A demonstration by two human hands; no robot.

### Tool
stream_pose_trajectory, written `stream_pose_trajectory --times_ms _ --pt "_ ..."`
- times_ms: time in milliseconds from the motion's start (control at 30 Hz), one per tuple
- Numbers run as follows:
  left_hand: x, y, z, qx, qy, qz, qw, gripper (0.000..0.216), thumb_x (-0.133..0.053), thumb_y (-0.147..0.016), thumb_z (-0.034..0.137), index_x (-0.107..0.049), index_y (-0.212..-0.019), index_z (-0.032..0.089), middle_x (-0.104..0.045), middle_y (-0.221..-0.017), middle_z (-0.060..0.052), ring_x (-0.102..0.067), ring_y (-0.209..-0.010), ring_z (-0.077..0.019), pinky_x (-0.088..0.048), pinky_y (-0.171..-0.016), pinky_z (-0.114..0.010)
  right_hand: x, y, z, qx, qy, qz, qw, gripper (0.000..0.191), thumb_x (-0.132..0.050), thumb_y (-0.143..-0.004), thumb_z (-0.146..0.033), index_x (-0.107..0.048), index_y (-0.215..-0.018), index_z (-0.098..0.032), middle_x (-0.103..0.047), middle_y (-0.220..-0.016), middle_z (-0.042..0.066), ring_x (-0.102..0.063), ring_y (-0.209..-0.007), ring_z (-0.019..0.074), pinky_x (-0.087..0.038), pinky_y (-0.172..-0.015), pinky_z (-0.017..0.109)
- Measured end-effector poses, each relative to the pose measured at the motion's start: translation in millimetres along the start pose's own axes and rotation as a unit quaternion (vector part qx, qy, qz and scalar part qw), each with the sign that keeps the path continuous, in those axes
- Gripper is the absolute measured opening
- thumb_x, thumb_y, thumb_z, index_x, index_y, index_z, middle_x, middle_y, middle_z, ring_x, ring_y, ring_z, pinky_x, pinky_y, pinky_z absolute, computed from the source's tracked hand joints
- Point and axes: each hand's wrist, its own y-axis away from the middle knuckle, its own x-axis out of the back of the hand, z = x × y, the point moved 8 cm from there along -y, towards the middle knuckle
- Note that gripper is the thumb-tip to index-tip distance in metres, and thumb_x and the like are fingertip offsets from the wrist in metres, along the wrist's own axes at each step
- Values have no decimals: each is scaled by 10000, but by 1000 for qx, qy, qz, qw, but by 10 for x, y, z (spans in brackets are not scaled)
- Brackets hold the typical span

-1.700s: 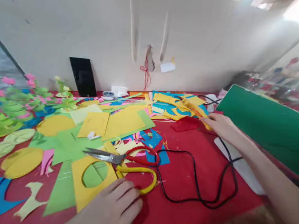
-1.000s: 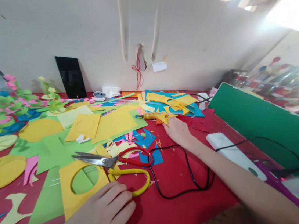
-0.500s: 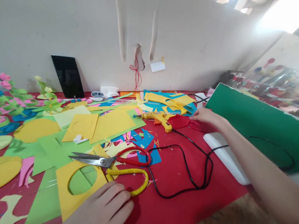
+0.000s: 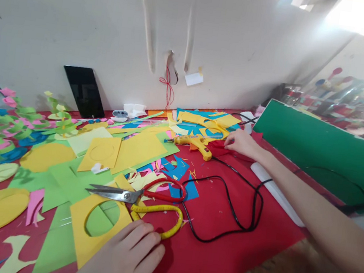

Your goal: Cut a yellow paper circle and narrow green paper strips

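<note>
From the head camera, much cutting looks done: the yellow sheet (image 4: 85,242) already has its circle cut out, and the scissors (image 4: 126,195) lie unheld. The left hand (image 4: 124,259) rests flat and open on that sheet. The right hand (image 4: 240,144) pinches a red paper piece (image 4: 218,146) just beside the glue gun (image 4: 194,143), which lies on the table.

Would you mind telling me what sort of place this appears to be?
Most likely a paper-craft workbench: cut coloured paper sheets cover the red table, with scissors by the left hand and a yellow glue gun near the right hand.
</note>
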Motion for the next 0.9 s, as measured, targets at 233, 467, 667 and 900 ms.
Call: stream_pose_trajectory --times_ms 233,467,667,900 --pt "4 15 17 0 4 -6 1000 210 -413 -873 274 -604 -945 225 -642 -933 16 -508 -904 -164 -366 -871 -295 -21 136 -105 21 49 1 999 213 -494 -838 -303 -588 -893 -120 -594 -962 52 -542 -937 174 -420 -830 394" --pt "10 -15 18 3 1 -3 1000 223 -393 -882 273 -602 -942 227 -644 -936 22 -510 -910 -163 -361 -874 -293 -49 83 -12 -3 59 -80 995 213 -499 -837 -307 -588 -873 -118 -605 -873 35 -575 -796 138 -467 -728 329" --pt "18 -13 31 4 9 -10 1000 248 -361 -891 235 -601 -946 212 -643 -943 2 -514 -908 -174 -384 -854 -310 -58 32 -60 13 40 -141 989 201 -492 -843 -295 -584 -876 -119 -605 -841 27 -577 -726 116 -483 -675 297" --pt "-36 -17 16 -13 17 -18 1000 226 -392 -877 265 -603 -947 220 -644 -933 3 -518 -898 -172 -396 -854 -308 113 -57 -292 76 -16 -73 994 233 -470 -857 -249 -553 -1054 -155 -544 -1130 72 -527 -1001 174 -423 -861 392"
